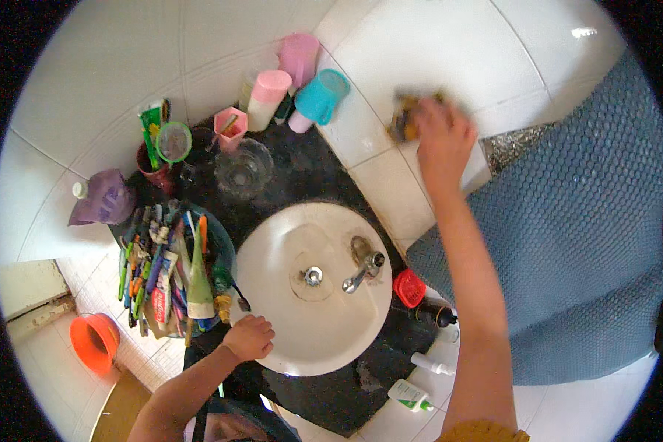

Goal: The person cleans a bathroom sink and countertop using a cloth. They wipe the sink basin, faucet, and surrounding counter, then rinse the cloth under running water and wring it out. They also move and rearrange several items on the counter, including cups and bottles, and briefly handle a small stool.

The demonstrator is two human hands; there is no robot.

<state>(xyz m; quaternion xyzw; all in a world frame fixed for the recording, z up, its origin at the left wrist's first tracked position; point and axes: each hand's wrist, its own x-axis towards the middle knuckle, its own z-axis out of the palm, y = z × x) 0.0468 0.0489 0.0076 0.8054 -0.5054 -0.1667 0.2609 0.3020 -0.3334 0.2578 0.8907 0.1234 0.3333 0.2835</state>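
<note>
A white oval washbasin (337, 331) with a chrome tap (364, 271) is set in a black countertop (331, 160). At the basin's left rim is my left hand (248, 338), its fingers curled. A dark brush head (243, 303) shows just above it; whether the hand touches it is unclear. Beyond the counter, over the tiled ledge (375, 138), my right hand (447, 143) grips a yellow-and-dark object (406, 119). Motion blur hides what kind of object that is. A blue-grey mesh-patterned sheet (563, 243) hangs beside my right forearm.
A tub (229, 243) packed with toothbrushes and tubes sits left of the basin. Behind stand a glass bowl (245, 168), a pink-capped bottle (268, 102) and a teal mug (323, 96). A red container (409, 288) and a pump bottle (410, 395) sit right; an orange bucket (94, 342) is lower left.
</note>
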